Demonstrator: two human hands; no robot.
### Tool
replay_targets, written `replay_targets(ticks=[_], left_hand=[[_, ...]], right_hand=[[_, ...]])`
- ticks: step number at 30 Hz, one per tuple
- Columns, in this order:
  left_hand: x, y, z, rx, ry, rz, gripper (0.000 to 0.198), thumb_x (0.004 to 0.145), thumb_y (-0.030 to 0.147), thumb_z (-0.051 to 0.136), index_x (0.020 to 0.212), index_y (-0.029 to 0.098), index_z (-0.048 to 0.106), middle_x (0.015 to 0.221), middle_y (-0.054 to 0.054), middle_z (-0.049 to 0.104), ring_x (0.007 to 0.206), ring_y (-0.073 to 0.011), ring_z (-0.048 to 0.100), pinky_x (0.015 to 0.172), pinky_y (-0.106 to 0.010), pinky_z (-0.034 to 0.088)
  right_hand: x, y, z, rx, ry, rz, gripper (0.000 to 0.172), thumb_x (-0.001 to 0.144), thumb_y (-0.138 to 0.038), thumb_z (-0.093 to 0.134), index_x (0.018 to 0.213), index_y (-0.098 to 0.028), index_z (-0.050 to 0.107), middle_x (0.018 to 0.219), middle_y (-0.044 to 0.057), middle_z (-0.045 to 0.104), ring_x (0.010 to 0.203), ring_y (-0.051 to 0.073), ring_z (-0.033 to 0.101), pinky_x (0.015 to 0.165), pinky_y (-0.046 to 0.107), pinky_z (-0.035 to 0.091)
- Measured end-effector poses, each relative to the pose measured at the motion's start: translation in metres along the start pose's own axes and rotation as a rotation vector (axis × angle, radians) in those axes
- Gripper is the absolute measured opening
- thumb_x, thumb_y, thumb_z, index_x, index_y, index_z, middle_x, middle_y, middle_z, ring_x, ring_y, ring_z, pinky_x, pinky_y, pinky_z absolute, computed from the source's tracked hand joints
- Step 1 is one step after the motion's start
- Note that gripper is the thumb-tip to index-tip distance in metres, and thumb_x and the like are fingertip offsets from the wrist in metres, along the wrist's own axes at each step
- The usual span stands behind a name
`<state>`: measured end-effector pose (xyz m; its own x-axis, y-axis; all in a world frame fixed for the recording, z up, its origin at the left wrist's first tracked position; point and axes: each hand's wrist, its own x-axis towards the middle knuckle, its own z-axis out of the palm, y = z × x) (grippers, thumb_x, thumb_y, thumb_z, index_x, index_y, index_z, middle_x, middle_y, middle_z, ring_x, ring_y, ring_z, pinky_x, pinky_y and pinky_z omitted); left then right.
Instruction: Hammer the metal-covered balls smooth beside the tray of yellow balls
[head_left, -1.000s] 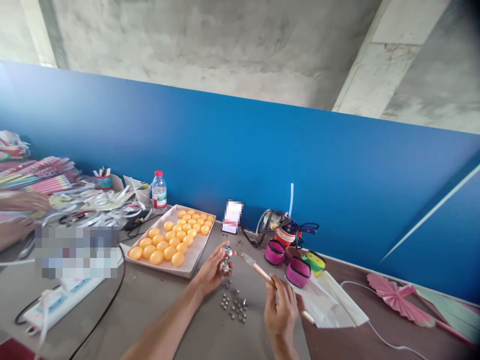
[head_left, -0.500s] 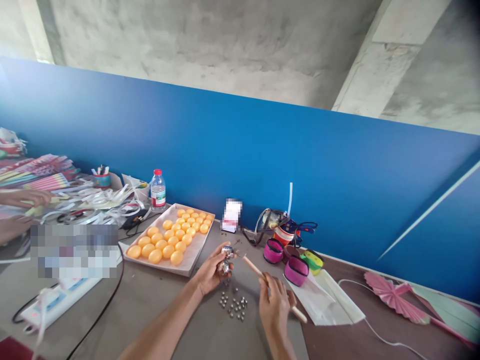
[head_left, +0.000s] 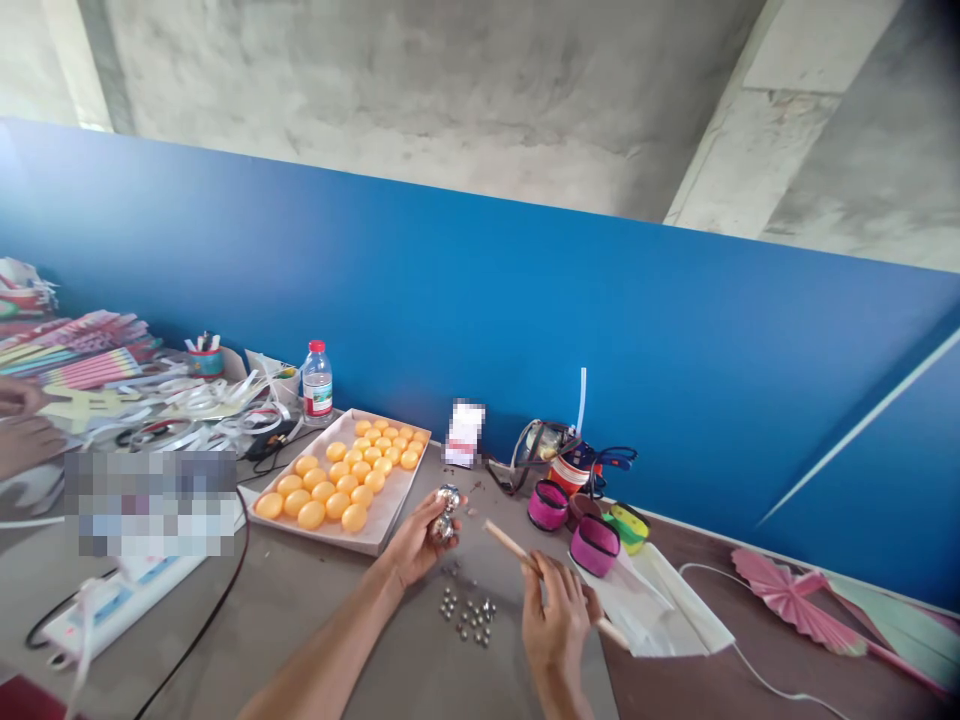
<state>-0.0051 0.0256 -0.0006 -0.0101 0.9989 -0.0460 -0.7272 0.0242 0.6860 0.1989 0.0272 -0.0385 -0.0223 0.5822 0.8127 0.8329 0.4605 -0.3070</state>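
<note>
My left hand (head_left: pixel 416 545) has its fingers wrapped round two shiny silver balls (head_left: pixel 445 515), one above the other. In my right hand (head_left: pixel 555 610) is a pale wooden stick (head_left: pixel 507 541), slanting with its upper tip toward the balls but apart from them. Small silver beads (head_left: pixel 469 612) lie loose on the grey table (head_left: pixel 420 665) between my hands.
A tray (head_left: pixel 375 543) of orange balls stands left of my left hand. Behind are a bottle (head_left: pixel 318 383) and a phone (head_left: pixel 463 435). Purple bands (head_left: pixel 595 546) and white sheets (head_left: pixel 667 610) lie right. Another person's hands (head_left: pixel 26 425) are at far left, beyond a power strip (head_left: pixel 142 590).
The stick's tip has come away from the silver balls. My left hand has shifted slightly left with the balls, my right hand slightly right. The other person's hands have moved left.
</note>
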Motion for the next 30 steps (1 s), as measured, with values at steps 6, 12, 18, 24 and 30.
replay_targets(ticks=[6,12,18,24,30], left_hand=[[-0.0027,-0.0060,0.0011,0.008,-0.055,-0.089,0.029,0.076,0.030,0.062,0.100,0.017,0.054,0.091,-0.006,0.063,0.059,-0.0125,0.061,0.046,-0.023,0.048],[-0.0012,-0.0044,0.0000,0.007,0.038,-0.029,0.023,0.077,0.027,0.061,0.097,0.016,0.055,0.095,-0.007,0.064,0.062,-0.0114,0.061,0.047,-0.021,0.048],[0.0019,-0.0024,-0.0014,-0.005,0.095,-0.046,0.026,0.078,0.035,0.060,0.094,0.014,0.056,0.086,-0.006,0.064,0.058,-0.0109,0.060,0.044,-0.021,0.047],[0.0034,-0.0042,-0.0055,-0.013,0.072,-0.027,0.029,0.076,0.031,0.063,0.100,0.016,0.056,0.091,-0.005,0.063,0.060,-0.0111,0.061,0.048,-0.022,0.049],[0.0026,-0.0056,-0.0046,0.004,0.032,-0.018,0.030,0.076,0.031,0.063,0.102,0.018,0.054,0.091,-0.005,0.063,0.059,-0.0107,0.061,0.046,-0.020,0.047]], right_hand=[[0.0032,0.0029,-0.0009,-0.004,-0.012,0.025,0.039,0.092,-0.043,0.032,0.090,-0.019,0.063,0.080,0.006,0.068,0.073,0.017,0.059,0.077,0.032,0.030],[0.0039,0.0014,-0.0016,0.014,0.033,0.025,0.039,0.092,-0.044,0.033,0.092,-0.018,0.063,0.083,0.007,0.068,0.076,0.019,0.059,0.079,0.033,0.029],[0.0014,-0.0031,0.0003,0.007,-0.040,0.010,0.038,0.091,-0.044,0.035,0.089,-0.020,0.063,0.082,0.006,0.068,0.075,0.018,0.059,0.079,0.034,0.028],[0.0025,-0.0028,-0.0019,0.024,0.015,0.003,0.040,0.092,-0.044,0.032,0.091,-0.018,0.063,0.083,0.007,0.068,0.075,0.019,0.059,0.079,0.034,0.029],[0.0030,-0.0027,-0.0035,0.014,0.004,0.010,0.038,0.091,-0.045,0.036,0.090,-0.018,0.063,0.084,0.008,0.068,0.077,0.019,0.059,0.079,0.035,0.029]])
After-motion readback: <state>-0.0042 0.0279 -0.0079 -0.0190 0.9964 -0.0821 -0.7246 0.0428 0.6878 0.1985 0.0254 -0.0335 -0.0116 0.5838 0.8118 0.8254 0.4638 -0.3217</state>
